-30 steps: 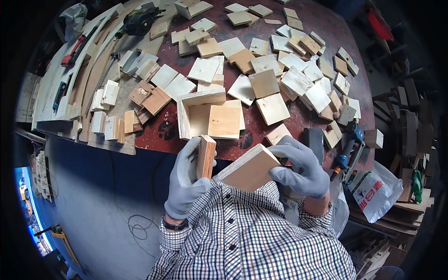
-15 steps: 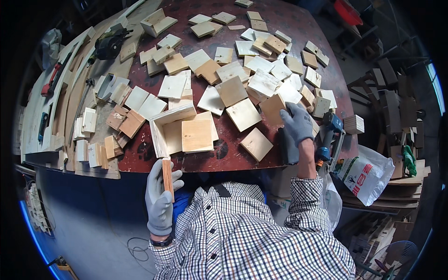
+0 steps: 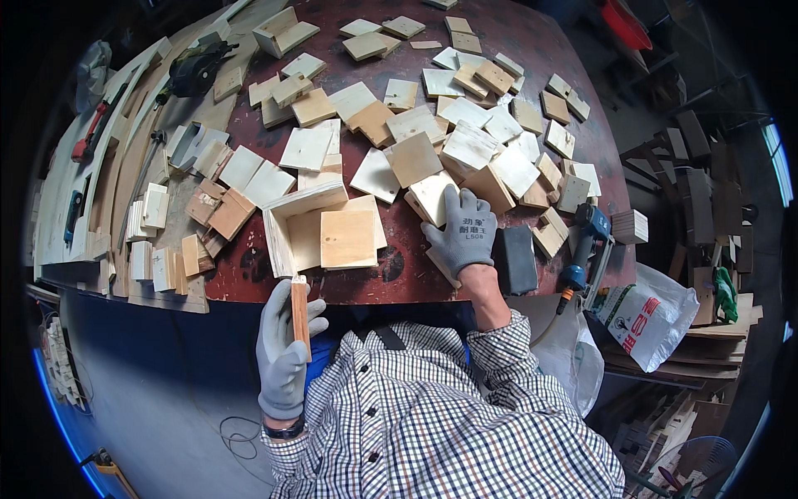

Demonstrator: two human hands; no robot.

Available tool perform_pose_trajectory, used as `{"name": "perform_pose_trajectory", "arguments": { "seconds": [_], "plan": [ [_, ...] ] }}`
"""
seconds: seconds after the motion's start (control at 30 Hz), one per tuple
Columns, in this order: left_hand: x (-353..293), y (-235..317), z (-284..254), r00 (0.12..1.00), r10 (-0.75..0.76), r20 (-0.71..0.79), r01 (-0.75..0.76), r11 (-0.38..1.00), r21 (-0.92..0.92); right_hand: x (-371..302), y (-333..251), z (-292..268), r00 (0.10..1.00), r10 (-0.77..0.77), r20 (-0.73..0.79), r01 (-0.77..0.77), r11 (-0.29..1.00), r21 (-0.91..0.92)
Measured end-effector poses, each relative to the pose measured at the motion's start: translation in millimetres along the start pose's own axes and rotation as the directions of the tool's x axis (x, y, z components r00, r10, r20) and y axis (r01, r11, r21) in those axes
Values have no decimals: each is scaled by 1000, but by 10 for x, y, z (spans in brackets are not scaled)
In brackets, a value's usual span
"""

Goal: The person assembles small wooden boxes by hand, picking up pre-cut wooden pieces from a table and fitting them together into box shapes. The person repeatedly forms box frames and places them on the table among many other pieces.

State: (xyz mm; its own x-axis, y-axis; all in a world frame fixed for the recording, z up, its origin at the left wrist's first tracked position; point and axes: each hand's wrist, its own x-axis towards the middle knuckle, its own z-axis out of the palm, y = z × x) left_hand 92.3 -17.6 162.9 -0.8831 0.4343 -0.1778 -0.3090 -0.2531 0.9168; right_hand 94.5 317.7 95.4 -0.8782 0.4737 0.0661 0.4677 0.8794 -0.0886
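Observation:
My left hand [image 3: 283,349], in a pale grey glove, is closed around a wooden block [image 3: 300,320] seen edge-on, just off the table's front edge. Right beyond it stands a set of boards joined at a corner, with an upright side board [image 3: 279,243] and a square wooden piece [image 3: 347,239] lying against it. My gloved right hand [image 3: 465,231] lies palm down with thumb and fingers apart, over a block mostly hidden beneath. Its fingertips reach a pale square block [image 3: 431,198]. A browner block [image 3: 489,188] leans by the fingers.
Several loose wooden squares cover the dark red table [image 3: 399,287]. Near my right hand are a dark rectangular block [image 3: 519,259] and a blue air nailer [image 3: 582,249]. A white bag [image 3: 652,320] hangs at the right. Long boards [image 3: 108,191] and a black power tool [image 3: 199,71] lie left.
My right hand has moved left and nearer, away from the browner block, which now leans differently. It covers the block near the front edge. My left hand keeps its hold almost in place.

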Motion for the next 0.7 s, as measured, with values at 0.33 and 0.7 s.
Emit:
{"name": "perform_pose_trajectory", "arguments": {
  "seconds": [0.33, 0.7],
  "plan": [
    [-23, -105, -124, 999, -16, -47, 13, 998, -59, 321, 865, -172, 924, 110, 365, -357, 586, 728],
    [-38, -56, -134, 998, -7, -57, 4, 999, -55, 143, 732, -193, 977, 156, -143, -119, 964, 239]
  ]
}}
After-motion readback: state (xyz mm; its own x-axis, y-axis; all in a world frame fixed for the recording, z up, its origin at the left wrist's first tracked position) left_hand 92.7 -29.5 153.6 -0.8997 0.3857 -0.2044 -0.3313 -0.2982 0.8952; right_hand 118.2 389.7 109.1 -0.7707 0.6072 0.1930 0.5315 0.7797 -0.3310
